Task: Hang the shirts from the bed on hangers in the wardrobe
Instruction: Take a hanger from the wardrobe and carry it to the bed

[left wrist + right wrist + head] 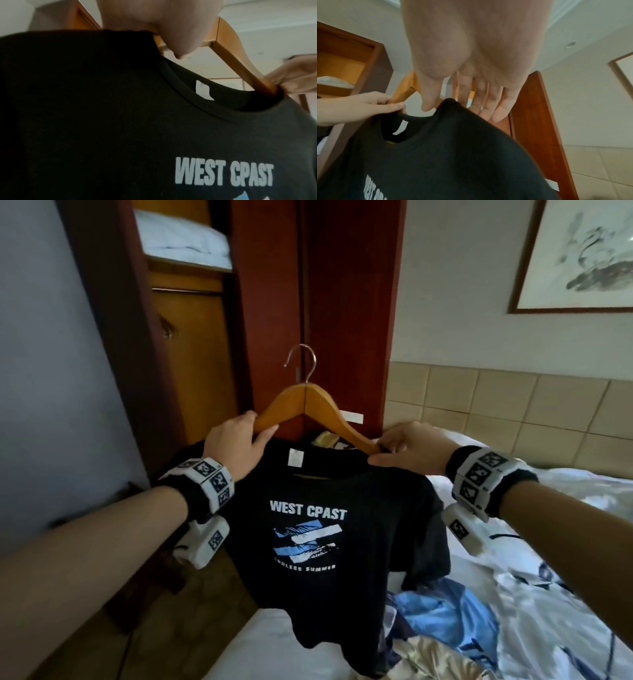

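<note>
Our left hand (236, 436) grips the hanger (308, 409); our right hand (407, 446) pinches the black shirt (325, 525) collar. Hook up, hanger arms level.

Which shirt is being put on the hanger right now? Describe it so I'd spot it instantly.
Look in front of the red-brown wardrobe, above the bed. Both hands hold up a wooden hanger, and the black T-shirt hangs from it. Unlike the blue and pale clothes heaped on the bed, it reads WEST CPAST in white.

Hanger (306, 402) arm ends hidden inside black shirt (329, 529); shirt hem cut off, wrist views
</note>
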Demonstrator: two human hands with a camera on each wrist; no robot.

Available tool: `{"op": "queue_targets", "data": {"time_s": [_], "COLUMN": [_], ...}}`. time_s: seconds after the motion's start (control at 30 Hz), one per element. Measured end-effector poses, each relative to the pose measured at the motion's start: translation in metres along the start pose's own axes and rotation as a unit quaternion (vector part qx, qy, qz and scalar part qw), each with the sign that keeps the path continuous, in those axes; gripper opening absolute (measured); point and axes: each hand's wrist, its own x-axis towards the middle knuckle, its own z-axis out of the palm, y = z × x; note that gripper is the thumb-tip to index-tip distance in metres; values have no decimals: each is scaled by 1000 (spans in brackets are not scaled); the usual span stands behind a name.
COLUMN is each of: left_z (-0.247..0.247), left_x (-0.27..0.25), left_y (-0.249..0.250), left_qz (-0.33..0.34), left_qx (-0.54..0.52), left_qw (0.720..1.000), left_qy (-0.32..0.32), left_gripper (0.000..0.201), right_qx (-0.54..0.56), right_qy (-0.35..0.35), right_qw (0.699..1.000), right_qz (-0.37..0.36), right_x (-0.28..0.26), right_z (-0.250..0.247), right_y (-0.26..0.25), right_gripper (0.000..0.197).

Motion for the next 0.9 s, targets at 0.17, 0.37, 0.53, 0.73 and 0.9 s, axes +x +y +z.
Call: {"op": "queue_targets", "data": {"time_s": [0.17, 0.37, 0.53, 0.73, 0.9], "left_z": [-67, -161, -245, -342, -410], "left_x": [-28, -88, -160, -230, -281], "left_y": [-111, -261, -387, -494, -553], "left_qz": [-68, -164, -244, -309, -380], "left_qx": [43, 70, 118, 150, 209], "left_qw": [997, 984, 962, 939, 901], "left_qy": [11, 9, -13, 3, 9], "left_gripper": [51, 45, 45, 45, 71], "right_qx": [13, 105, 166, 154, 179], "right_qy": [-51, -98, -129, -139, -162], "right_qw": [995, 976, 953, 932, 913], "right_qz": [-85, -162, -218, -296, -328], "right_x": [41, 85, 110, 134, 148], "right_z": [41, 122, 193, 261, 305], "right_y": [-94, -259, -408, -583, -719], "right_gripper": [29, 24, 17, 24, 27]}}
